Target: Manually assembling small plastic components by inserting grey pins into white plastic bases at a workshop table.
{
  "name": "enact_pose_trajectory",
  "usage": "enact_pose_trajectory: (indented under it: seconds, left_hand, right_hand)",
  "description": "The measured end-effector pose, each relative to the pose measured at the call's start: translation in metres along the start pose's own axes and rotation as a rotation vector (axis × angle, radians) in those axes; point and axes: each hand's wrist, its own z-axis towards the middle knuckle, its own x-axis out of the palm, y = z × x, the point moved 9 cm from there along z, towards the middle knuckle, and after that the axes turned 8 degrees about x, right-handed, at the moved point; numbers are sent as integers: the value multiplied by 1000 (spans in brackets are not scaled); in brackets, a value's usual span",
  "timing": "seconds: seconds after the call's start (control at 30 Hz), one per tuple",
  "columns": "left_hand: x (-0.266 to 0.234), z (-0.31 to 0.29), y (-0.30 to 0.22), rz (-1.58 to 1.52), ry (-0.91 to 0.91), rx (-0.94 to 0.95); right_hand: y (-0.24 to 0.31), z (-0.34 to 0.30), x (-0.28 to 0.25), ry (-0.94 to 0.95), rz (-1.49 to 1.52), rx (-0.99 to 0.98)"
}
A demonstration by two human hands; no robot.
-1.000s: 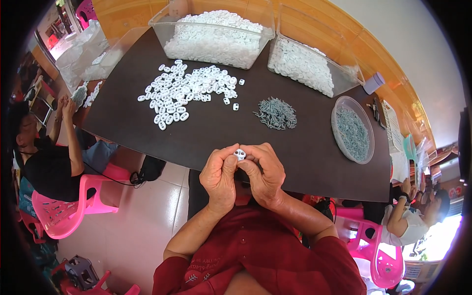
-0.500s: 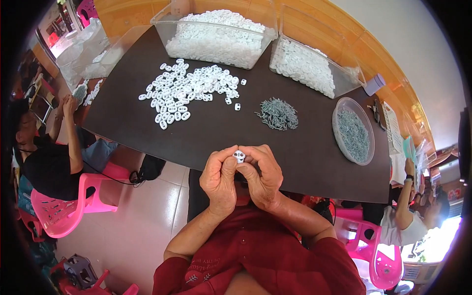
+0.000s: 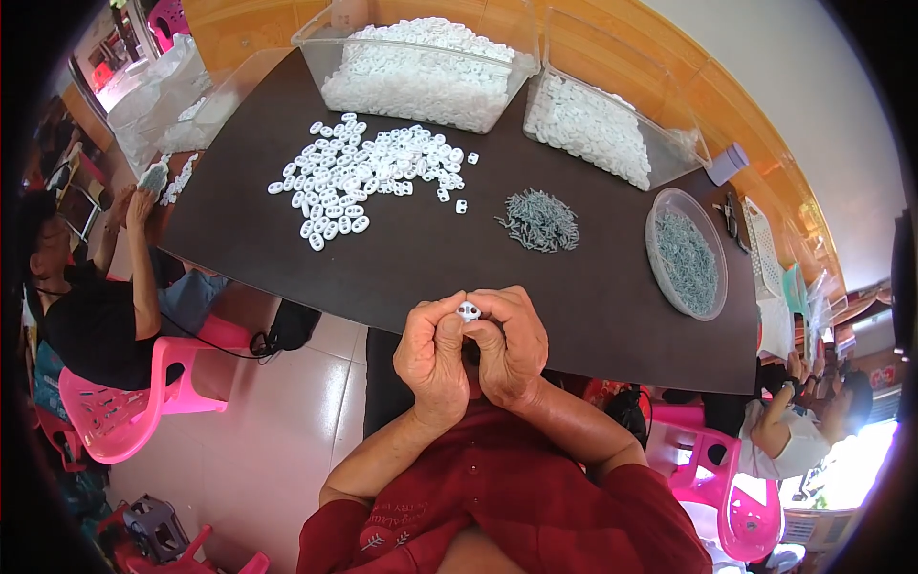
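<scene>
Near the table's front edge, my left hand (image 3: 434,356) and my right hand (image 3: 511,346) come together around a small white plastic piece with dark holes (image 3: 469,311). Thumbs and index fingers of both hands pinch it, and the other fingers are curled in. Beyond the hands, to the left, lies a loose heap of white two-holed plastic pieces (image 3: 330,187), some oval and some squarish. A small pile of grey screws (image 3: 540,222) lies ahead and to the right on the dark table (image 3: 402,273).
Two clear bins, a left one (image 3: 320,59) and a right one (image 3: 677,168), hold white pieces at the back. A round tub (image 3: 724,292) of grey screws stands at the right, near a lilac cup (image 3: 729,165). People sit on pink chairs at left (image 3: 158,383) and right (image 3: 751,517).
The white piece has turned and dropped slightly between my fingers, my right thumb shifting against it. At the right, the other person's arms and head have moved.
</scene>
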Motion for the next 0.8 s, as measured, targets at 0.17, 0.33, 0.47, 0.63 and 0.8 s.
enact_pose_trajectory:
  seconds: [0.17,0.33,0.47,0.63,0.8]
  left_hand:
    - [-1,0,-7,72,-11,70]
    - [-2,1,-13,146,-22,137]
    - [-1,1,-12,166,-18,150]
    - [2,4,-15,164,-1,225]
    - [7,11,-16,172,23,218]
  right_hand:
    - [6,-1,2,-11,-22,-76]
    - [4,-4,4,17,-32,-99]
    - [4,-4,5,17,-26,-129]
    - [8,-2,3,29,-23,-153]
    - [6,6,-3,-24,-2,-71]
